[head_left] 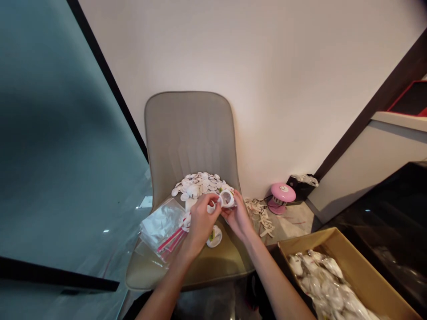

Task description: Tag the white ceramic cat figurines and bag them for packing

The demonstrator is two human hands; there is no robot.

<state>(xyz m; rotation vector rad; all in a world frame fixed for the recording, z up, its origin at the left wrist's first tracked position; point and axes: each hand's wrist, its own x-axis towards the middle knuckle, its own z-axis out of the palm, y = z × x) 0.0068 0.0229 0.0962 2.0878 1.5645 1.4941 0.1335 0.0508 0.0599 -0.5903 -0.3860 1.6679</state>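
Chair seat (230, 262), front edge free: L hand (200, 221) + R hand (239, 218) fingers pinch white cap (227, 198) (pile (198, 183) behind).

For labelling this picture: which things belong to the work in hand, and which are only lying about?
In hand: left hand, right hand, white round piece, pile of white pieces, clear bags, cardboard box of bagged pieces.
Lying about: pink device, paper strips, black container.

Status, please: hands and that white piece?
Left hand, right hand: both gripping small white piece. Over chair seat. Pile of pieces just behind.
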